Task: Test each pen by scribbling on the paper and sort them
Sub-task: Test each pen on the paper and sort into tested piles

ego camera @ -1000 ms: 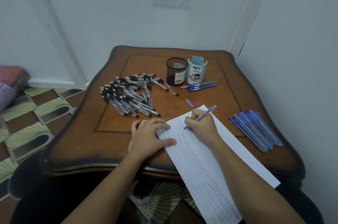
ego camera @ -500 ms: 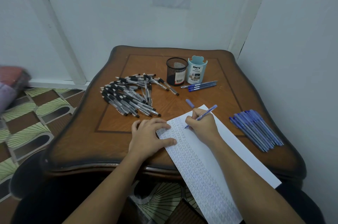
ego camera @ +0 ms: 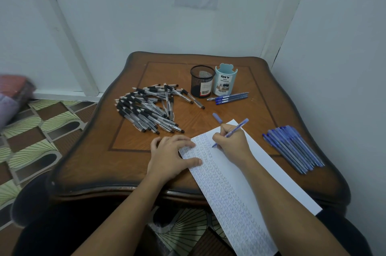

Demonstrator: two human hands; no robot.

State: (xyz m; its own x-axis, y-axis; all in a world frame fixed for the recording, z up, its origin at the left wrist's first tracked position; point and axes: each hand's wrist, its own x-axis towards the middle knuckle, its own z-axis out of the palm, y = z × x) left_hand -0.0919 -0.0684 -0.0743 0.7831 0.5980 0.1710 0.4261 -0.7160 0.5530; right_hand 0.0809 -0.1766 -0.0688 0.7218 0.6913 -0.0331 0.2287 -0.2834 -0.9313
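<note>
As things sit right now, table (ego camera: pixel 133 142): wooden, carrying everything below.
Paper (ego camera: pixel 225 193): long sheet running diagonally from mid-table off the near edge, its left strip packed with scribbles.
Black pens (ego camera: pixel 146 109): loose heap on the left, well apart from the writing hand.
Blue pens (ego camera: pixel 292 147): neat row on the right, barrels slanting from far-left to near-right. I can't tell which pile is tested and which isn't.
Left hand (ego camera: pixel 169 157): flat, fingers spread, pressing on the sheet's left edge, holding nothing.
Right hand (ego camera: pixel 231 140): curled round the pen in a normal writing grip, resting on the sheet near its top.
Mesh cup (ego camera: pixel 201 81) and DIY organizer (ego camera: pixel 225 82): upright side by side at the back, with three blue pens (ego camera: pixel 228 97) lying just in front.
Pen in hand (ego camera: pixel 238 127): blue, tip down-left on the paper, back end pointing up and right.
Cap (ego camera: pixel 217 118): on the wood just beyond the right hand's knuckles.
My guess for next: recap, then sort. The cap is closest to the right hand, and the blue row lies to that hand's right, so it's the obvious hand for both.
</note>
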